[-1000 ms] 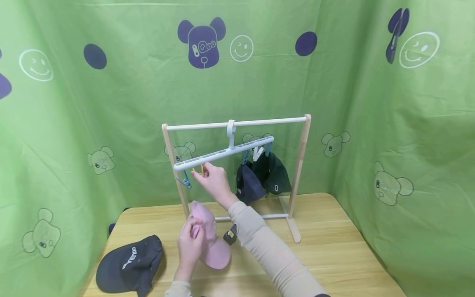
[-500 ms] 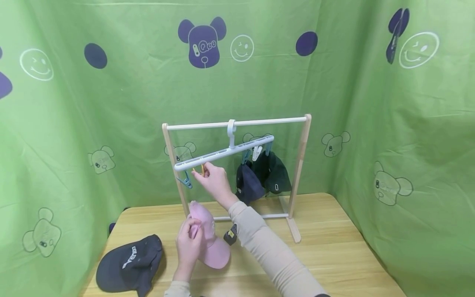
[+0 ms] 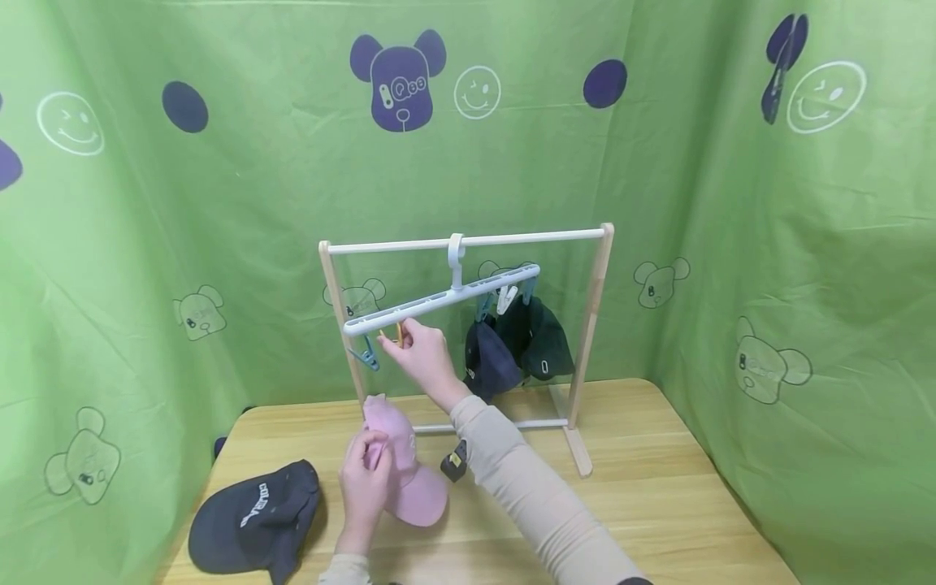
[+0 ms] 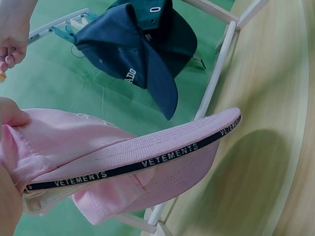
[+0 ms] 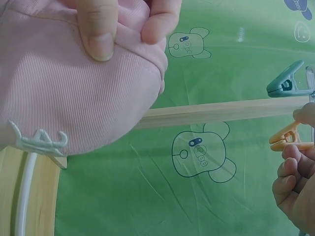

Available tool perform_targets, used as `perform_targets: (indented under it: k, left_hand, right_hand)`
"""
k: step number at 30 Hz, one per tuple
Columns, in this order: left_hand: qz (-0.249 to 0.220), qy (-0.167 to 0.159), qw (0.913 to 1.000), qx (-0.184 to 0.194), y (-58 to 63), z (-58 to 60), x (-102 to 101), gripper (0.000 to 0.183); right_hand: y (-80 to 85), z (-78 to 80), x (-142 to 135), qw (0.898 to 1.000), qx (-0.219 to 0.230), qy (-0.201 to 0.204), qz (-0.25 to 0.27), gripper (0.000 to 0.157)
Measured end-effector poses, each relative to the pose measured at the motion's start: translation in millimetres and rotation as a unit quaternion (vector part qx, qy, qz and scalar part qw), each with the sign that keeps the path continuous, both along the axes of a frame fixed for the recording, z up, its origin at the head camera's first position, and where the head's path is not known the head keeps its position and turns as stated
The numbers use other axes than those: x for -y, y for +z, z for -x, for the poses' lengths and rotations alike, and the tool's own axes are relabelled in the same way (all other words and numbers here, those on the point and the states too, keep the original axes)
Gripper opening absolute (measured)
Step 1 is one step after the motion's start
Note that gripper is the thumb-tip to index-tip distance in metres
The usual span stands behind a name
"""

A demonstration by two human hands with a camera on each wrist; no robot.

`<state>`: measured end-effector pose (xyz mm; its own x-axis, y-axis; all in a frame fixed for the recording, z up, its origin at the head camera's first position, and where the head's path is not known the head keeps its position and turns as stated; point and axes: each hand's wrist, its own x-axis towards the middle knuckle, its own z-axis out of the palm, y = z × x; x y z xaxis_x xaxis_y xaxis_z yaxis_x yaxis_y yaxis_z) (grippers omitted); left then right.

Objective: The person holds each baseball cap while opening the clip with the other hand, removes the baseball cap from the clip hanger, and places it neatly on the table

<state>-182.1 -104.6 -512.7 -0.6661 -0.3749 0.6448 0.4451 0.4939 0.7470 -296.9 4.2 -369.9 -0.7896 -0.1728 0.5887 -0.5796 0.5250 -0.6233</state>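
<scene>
My left hand (image 3: 366, 479) pinches the pink cap (image 3: 417, 491) by its crown, holding it above the table with the brim to the lower right. In the left wrist view the cap's brim (image 4: 182, 137) shows a dark band lettered VETEMENTS. Higher up, my right hand (image 3: 426, 357) pinches an orange clip (image 5: 283, 140) that hangs under the left part of the pale blue hanger (image 3: 409, 310). Beside it dangles a teal clip (image 5: 288, 81) with nothing in it. Cap and orange clip are apart.
A wooden rack (image 3: 595, 309) carries the hanger on its top bar. Clipped at the hanger's right are a navy cap (image 3: 493, 361) and a dark green cap (image 3: 548, 341), near a white clip (image 3: 507, 301). A black cap (image 3: 249, 520) lies at the table's left.
My left hand has moved slightly left with the pink cap. The right hand stays at the orange clip.
</scene>
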Motion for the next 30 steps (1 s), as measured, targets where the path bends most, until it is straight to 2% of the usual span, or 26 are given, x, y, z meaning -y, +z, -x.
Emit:
perform_targets:
  k: [5,14,18,30]
  left_hand:
    - [0.005,0.014,0.9999,-0.004,-2.8,-0.3,5,0.022]
    - [-0.011,0.032,0.9993,0.015,-6.6,-4.1,14,0.021]
    - [-0.003,0.048,0.9987,0.017,-8.5,-5.5,19,0.021]
    - [0.005,0.09,0.9958,-0.019,-11.8,-6.0,30,0.02]
  right_hand:
    - [-0.6,0.4,0,1.0,0.0,0.0,0.001,0.031]
    - [-0.6,-1.0,0,1.0,-0.002,0.002,0.007,0.031]
    - [-0.4,-1.2,0,1.0,0.001,0.002,0.009,0.031]
    - [-1.7,-0.3,1,1.0,0.003,-0.001,0.011,0.032]
